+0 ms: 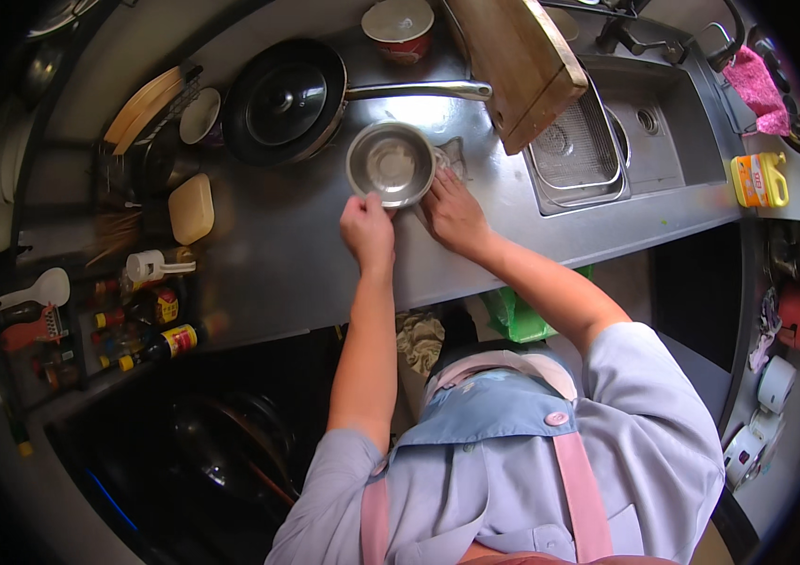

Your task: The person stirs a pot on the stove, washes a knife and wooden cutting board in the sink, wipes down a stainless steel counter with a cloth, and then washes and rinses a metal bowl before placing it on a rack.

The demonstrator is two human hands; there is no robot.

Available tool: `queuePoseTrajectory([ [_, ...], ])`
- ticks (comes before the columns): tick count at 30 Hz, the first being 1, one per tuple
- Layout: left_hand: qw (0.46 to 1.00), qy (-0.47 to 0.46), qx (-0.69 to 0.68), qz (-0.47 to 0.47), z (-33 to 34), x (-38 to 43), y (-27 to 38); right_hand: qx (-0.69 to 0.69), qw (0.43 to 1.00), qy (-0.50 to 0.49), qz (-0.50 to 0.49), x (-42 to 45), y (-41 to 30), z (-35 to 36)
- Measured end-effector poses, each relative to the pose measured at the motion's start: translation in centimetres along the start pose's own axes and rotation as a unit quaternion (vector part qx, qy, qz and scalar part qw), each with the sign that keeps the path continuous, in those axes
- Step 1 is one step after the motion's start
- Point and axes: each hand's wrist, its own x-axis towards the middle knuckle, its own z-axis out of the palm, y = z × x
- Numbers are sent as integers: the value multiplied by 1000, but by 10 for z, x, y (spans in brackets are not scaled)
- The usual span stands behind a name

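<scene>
A round stainless steel bowl [391,166] is at the middle of the steel counter, its inside facing up towards me. My left hand [368,232] grips its near rim, with the thumb on top. At the bowl's right side, my right hand [458,215] holds a thin greyish cloth [454,157] against the outer wall. Part of that cloth is hidden under the fingers and spreads out beyond them. Behind the bowl lies the long metal handle [418,90] of a frying pan, which has a dark lid [286,101] on it.
A wooden cutting board [520,63] juts over the counter beside the sink [661,134], which holds a wire-mesh basket [573,145]. A red-and-white bowl [400,35] stands at the back. Sauce bottles [160,307] crowd the left, and a yellow detergent jug [760,180] is far right.
</scene>
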Motion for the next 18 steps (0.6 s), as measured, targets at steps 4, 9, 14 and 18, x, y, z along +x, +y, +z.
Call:
queuePoseTrajectory([
  [4, 998, 32, -45, -7, -51, -37, 18, -62, 995, 35, -64, 69, 25, 41],
  [9, 995, 56, -83, -3, -86, -60, 18, -62, 969, 112, 209, 162, 86, 96],
  [14, 999, 46, -7, -2, -98, -73, 0, -209, 914, 198, 285, 177, 143, 93],
  [18, 997, 57, -41, -12, -100, -80, 4, -254, 915, 164, 266, 169, 130, 76],
])
